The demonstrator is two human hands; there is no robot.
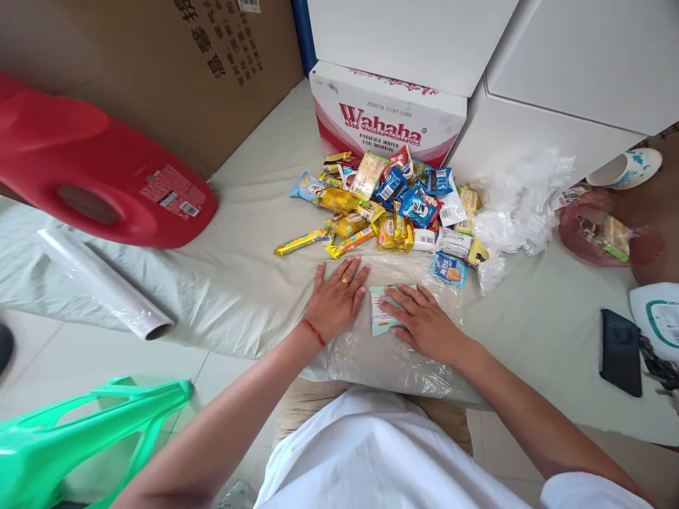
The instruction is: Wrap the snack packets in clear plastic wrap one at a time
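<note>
My left hand [338, 300] lies flat and open on a clear plastic sheet [382, 353] spread over the white-covered table [244, 283]. Beside it, my right hand [424, 322] rests with fingers stretched out on a pale green snack packet [380, 317], which looks to lie under or within the clear plastic. Just beyond both hands sits a pile of several wrapped snacks [387, 201], yellow, blue and white. A blue cracker packet [448, 268] lies closest to my right hand.
A red jug [90, 177] lies on its side at left above a roll of clear film [100, 283]. A Wahaha carton [387, 113] stands behind the snacks. Crumpled plastic [523, 205], a pink dish [610, 237], a cup [626, 168] and a black phone [620, 351] are at right. A green stool [79, 438] stands lower left.
</note>
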